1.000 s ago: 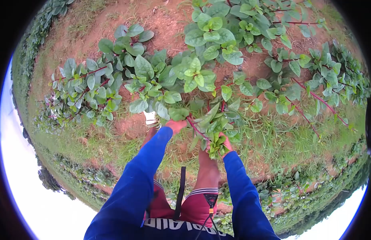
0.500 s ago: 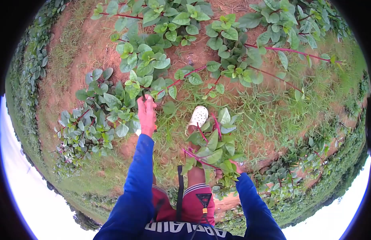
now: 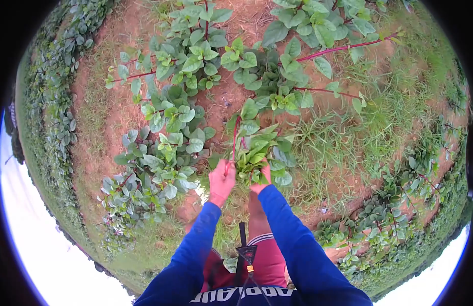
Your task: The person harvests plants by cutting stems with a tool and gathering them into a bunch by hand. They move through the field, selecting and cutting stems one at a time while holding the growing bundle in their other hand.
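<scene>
In front of my legs, my left hand (image 3: 222,179) is closed around a red stem (image 3: 236,135) that rises upward with leaves at its top. My right hand (image 3: 262,178) is wrapped round the base of a bunch of leafy stems (image 3: 259,150), just right of my left hand. The bunch has broad green leaves and partly hides the right fingers. Both hands are close together, the stem lying against the left side of the bunch.
Leafy plants (image 3: 175,115) with red stems grow on reddish soil (image 3: 211,102) ahead and to the left. A long red stem (image 3: 343,48) reaches out at the upper right. Grass (image 3: 328,148) covers ground at the right. Further plant rows (image 3: 53,92) curve along both sides.
My left hand has moved right and down from the plant and now holds a stem. My right hand has brought the bunch up and left beside it. The view has shifted.
</scene>
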Demonstrator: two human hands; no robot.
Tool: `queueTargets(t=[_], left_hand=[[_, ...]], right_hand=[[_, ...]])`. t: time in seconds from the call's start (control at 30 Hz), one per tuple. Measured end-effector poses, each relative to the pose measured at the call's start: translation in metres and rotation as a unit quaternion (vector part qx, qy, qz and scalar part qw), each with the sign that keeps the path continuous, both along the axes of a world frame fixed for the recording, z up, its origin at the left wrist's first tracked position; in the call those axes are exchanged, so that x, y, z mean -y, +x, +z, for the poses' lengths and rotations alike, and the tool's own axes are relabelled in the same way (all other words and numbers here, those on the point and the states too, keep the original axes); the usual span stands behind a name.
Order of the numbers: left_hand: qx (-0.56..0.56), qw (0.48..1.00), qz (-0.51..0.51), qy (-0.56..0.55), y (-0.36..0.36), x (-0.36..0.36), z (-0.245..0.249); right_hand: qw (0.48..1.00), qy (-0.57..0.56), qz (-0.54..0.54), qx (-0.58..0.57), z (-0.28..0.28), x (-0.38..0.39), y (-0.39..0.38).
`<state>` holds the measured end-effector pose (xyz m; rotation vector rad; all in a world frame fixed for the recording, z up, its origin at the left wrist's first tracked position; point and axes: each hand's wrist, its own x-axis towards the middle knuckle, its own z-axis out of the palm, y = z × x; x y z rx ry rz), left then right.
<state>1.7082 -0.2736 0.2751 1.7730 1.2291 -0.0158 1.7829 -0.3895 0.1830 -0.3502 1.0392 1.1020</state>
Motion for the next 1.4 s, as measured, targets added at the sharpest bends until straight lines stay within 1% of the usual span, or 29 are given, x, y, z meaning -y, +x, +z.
queueTargets(t=[0.07, 0.13, 0.17, 0.2, 0.27, 0.3, 0.37, 0.43, 0.47, 0.5, 0.53, 0.57, 0.63, 0.67, 0.73, 0.8, 0.83, 0.87, 0.9, 0.93, 0.97, 1.0, 1.07, 1.1, 1.2, 1.3, 1.33, 1.37, 1.4], left_hand=[[-0.024, 0.998, -0.051, 0.011, 0.009, -0.002, 0.012], [-0.047, 0.992, -0.116, -0.029, 0.006, -0.005, 0.016], [-0.05, 0.978, -0.194, -0.058, 0.008, -0.017, 0.025], [-0.05, 0.977, -0.199, -0.059, 0.013, -0.03, 0.031], [-0.029, 0.916, -0.344, -0.206, 0.024, -0.054, 0.035], [0.033, 0.92, -0.307, -0.239, 0.028, -0.064, 0.026], [-0.005, 0.947, -0.283, -0.15, 0.073, -0.1, 0.001], [-0.054, 0.949, -0.304, -0.07, 0.105, -0.116, -0.046], [-0.077, 0.937, -0.337, -0.053, 0.12, -0.123, -0.066], [-0.105, 0.923, -0.367, -0.034, 0.132, -0.131, -0.083], [-0.129, 0.912, -0.387, -0.033, 0.142, -0.134, -0.102], [-0.15, 0.9, -0.408, -0.034, 0.154, -0.136, -0.122], [-0.207, 0.835, -0.509, -0.037, 0.169, -0.133, -0.155], [-0.211, 0.837, -0.502, -0.044, 0.153, -0.134, -0.164], [-0.324, 0.742, -0.573, -0.129, 0.125, -0.136, -0.164], [-0.328, 0.789, -0.474, -0.214, 0.085, -0.156, -0.12], [-0.213, 0.863, -0.423, -0.179, 0.045, -0.164, -0.117], [-0.093, 0.918, -0.36, -0.138, 0.003, -0.173, -0.113], [-0.041, 0.959, -0.226, -0.166, -0.014, -0.191, -0.078], [0.014, 0.978, -0.086, -0.191, -0.022, -0.213, -0.039], [0.064, 0.983, 0.05, -0.163, -0.034, -0.236, -0.016], [0.09, 0.98, 0.139, -0.113, -0.042, -0.268, 0.002], [0.196, 0.921, 0.327, -0.077, -0.049, -0.334, 0.025], [0.223, 0.89, 0.388, -0.091, -0.038, -0.367, 0.041], [0.224, 0.906, 0.342, -0.11, -0.014, -0.445, 0.037], [0.159, 0.955, 0.213, -0.13, 0.013, -0.457, 0.022], [0.133, 0.978, 0.153, -0.051, 0.017, -0.446, 0.014], [0.103, 0.99, 0.09, 0.03, 0.02, -0.431, 0.007], [0.091, 0.993, 0.054, 0.053, 0.026, -0.408, 0.014]], right_hand=[[0.999, 0.029, 0.014, -0.014, 0.006, -0.016, -0.001], [0.998, 0.045, 0.013, -0.041, 0.016, -0.013, 0.005], [0.995, 0.086, 0.005, -0.056, 0.021, -0.006, 0.009], [0.99, 0.126, -0.001, -0.069, 0.02, 0.001, 0.01], [0.995, 0.074, 0.003, -0.065, 0.013, 0.013, 0.008], [0.995, 0.075, -0.008, -0.071, 0.006, 0.021, 0.006], [0.992, 0.091, -0.026, -0.084, -0.004, 0.034, -0.002], [0.991, 0.074, -0.035, -0.107, -0.005, 0.047, -0.008], [0.989, 0.066, -0.042, -0.128, -0.008, 0.046, -0.009], [0.979, 0.084, -0.07, -0.17, 0.017, 0.036, 0.002], [0.978, 0.094, -0.052, -0.179, 0.021, 0.032, 0.004], [0.979, 0.129, -0.044, -0.154, 0.021, 0.031, 0.008], [0.977, 0.16, -0.036, -0.135, 0.017, 0.033, 0.007], [0.978, 0.161, -0.062, -0.113, 0.017, 0.036, 0.003], [0.978, 0.166, -0.078, -0.094, 0.022, 0.039, 0.001], [0.983, 0.183, -0.014, 0.019, 0.038, 0.041, 0.002], [0.967, 0.252, -0.03, 0.03, 0.035, 0.046, -0.007], [0.966, 0.254, -0.026, 0.029, 0.049, 0.04, -0.01], [0.958, 0.278, -0.049, 0.057, 0.064, 0.029, -0.012], [0.947, 0.301, -0.072, 0.084, 0.076, 0.014, -0.014], [0.926, 0.355, -0.108, 0.07, 0.075, -0.004, -0.018], [0.925, 0.359, -0.1, 0.071, 0.086, -0.025, -0.014], [0.967, 0.241, -0.032, 0.08, 0.115, -0.066, -0.001], [0.975, 0.218, -0.035, 0.016, 0.123, -0.098, 0.009], [0.965, 0.261, -0.032, -0.016, 0.107, -0.171, 0.02], [0.984, 0.171, 0.046, 0.012, 0.06, -0.237, 0.032], [0.986, 0.142, 0.083, 0.032, 0.035, -0.255, 0.033], [0.986, 0.14, 0.091, 0.03, 0.04, -0.281, 0.04], [0.984, 0.131, 0.118, 0.009, 0.06, -0.313, 0.048]])
